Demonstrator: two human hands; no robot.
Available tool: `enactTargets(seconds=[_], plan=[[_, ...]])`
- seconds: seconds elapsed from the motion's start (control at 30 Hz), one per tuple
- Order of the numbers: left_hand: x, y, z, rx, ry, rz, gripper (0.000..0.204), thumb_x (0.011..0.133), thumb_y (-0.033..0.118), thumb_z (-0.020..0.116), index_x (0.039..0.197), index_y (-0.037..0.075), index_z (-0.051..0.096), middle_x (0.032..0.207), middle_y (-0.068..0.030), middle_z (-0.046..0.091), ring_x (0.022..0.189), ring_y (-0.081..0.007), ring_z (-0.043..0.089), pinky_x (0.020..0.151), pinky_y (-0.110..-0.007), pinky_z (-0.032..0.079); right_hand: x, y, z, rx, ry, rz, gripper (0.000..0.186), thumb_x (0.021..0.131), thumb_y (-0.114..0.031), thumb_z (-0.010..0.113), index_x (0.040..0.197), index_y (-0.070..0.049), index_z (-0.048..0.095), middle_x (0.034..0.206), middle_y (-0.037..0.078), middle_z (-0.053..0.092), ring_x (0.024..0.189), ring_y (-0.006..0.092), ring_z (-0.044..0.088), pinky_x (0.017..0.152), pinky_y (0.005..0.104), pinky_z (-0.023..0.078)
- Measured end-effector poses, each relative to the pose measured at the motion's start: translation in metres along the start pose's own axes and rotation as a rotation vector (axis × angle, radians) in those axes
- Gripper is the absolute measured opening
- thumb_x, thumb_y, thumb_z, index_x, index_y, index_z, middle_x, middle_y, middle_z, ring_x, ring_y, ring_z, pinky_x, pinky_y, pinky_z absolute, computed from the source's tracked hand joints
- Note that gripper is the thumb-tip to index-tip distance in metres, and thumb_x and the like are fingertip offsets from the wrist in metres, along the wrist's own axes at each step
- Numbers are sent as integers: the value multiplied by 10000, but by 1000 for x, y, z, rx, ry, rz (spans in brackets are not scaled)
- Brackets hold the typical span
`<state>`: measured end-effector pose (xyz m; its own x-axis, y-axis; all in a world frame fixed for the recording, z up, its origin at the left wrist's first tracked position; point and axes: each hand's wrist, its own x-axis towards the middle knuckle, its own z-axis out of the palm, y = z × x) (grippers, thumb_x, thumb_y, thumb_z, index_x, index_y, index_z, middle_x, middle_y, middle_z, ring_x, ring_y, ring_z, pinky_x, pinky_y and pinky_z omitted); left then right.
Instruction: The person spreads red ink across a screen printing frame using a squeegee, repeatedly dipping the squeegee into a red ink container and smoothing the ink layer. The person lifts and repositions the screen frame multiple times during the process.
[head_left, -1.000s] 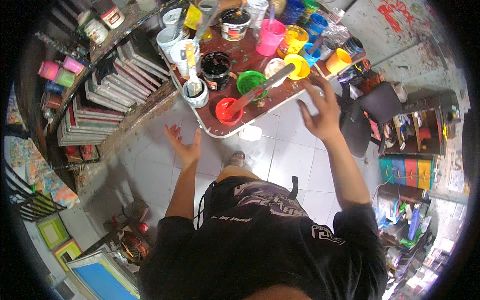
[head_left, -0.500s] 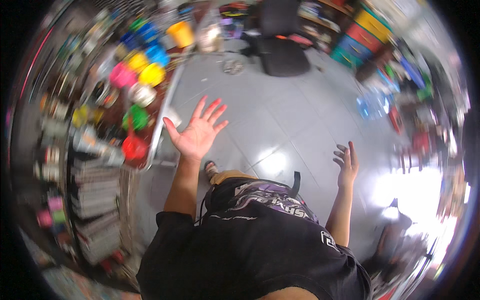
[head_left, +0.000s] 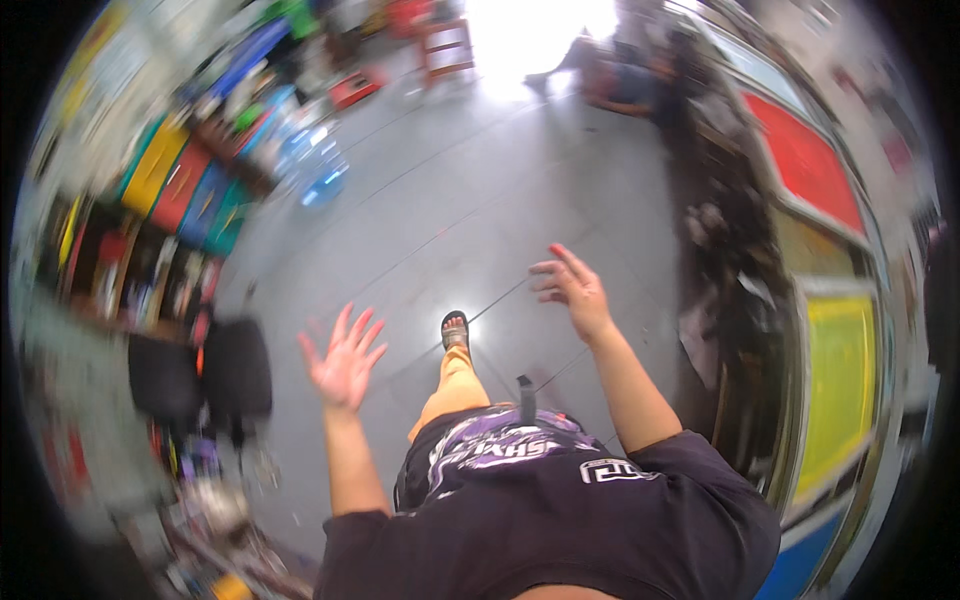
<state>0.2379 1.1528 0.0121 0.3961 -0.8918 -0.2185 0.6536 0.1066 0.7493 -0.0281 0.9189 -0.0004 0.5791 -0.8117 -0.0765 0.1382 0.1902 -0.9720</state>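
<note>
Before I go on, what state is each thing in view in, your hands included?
Left hand: empty, fingers spread.
Right hand: empty, fingers loosely extended, slightly bent.
Sandal: worn on a foot.
Black chair: nobody sitting on it.
Coloured drawers: look shut, though blurred.
Clear blue bottle: too blurred to tell whether full.
Yellow panel: set in a pale frame.

The bare left hand (head_left: 343,368) shows motion blur at the fingertips. The black short-sleeved printed T-shirt (head_left: 560,530) is cut off by the lower edge. One foot is hidden. Blur obscures the contents of the brown wooden shelf unit (head_left: 122,275). The flat blue panel (head_left: 798,560) is cut off below. White glare (head_left: 540,35) conceals detail at the top edge.
</note>
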Motion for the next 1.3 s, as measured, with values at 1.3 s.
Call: enactTargets(seconds=[1.3], plan=[[815,-442,962,896,-1044,146,331,862,263,578,1081,20,625,918,-53,651,829,-113,578,724,-237,433,71,-302,-750,-452,1871,-41,584,862,-252,589,1306,59,373,1133,166,569,997,227,568,849,333,442]])
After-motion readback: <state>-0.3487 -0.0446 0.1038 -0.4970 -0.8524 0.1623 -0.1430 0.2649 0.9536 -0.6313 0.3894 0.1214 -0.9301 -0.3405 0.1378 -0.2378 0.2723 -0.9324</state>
